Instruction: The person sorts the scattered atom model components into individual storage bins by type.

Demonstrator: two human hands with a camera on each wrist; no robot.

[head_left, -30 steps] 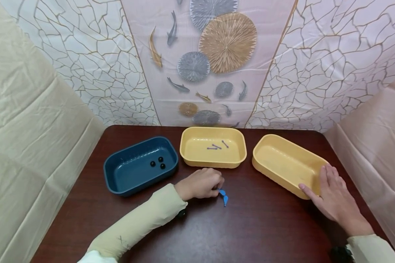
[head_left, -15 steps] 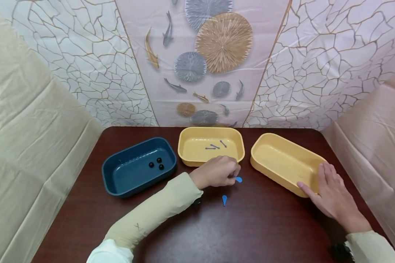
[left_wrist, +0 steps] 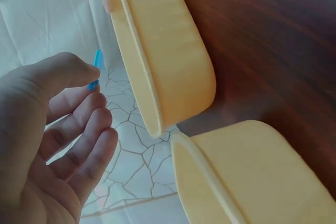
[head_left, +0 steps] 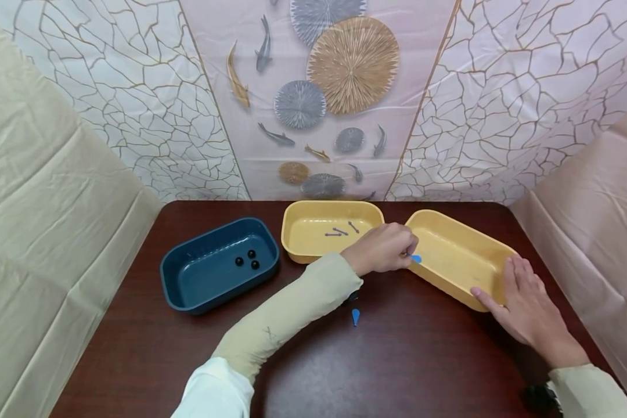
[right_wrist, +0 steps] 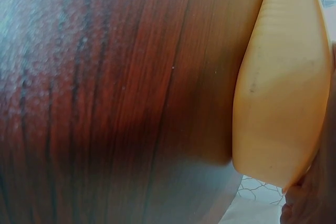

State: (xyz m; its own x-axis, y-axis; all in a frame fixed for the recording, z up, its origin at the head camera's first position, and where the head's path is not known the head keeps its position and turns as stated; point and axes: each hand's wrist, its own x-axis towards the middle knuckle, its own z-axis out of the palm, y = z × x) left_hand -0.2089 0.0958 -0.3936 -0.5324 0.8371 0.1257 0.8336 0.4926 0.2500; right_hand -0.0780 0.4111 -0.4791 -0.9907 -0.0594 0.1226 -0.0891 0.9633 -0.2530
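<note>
My left hand [head_left: 384,247] pinches a small flat blue teardrop-shaped piece [head_left: 416,258] between thumb and index finger, at the left end of the right yellow bin [head_left: 444,284]. In the left wrist view the same blue piece [left_wrist: 98,59] sticks out past the thumb tip, and the other fingers are loosely bent. My right hand [head_left: 535,313] rests on the right end of that bin, thumb at the near side and fingers fairly straight. A second blue teardrop piece [head_left: 356,317] lies on the table, below the left forearm in the head view.
The middle yellow bin [head_left: 305,254] holds 3 small purple bone-shaped sticks [head_left: 339,231]; the left hand overlaps its right corner. A dark blue bin [head_left: 198,273] on the left holds 3 black balls [head_left: 251,254]. Patterned cloth [head_left: 319,145] hangs behind the table.
My left hand has picked one blue teardrop piece off the table and carried it right and away to the right yellow bin. The right hand has stayed on that bin.
</note>
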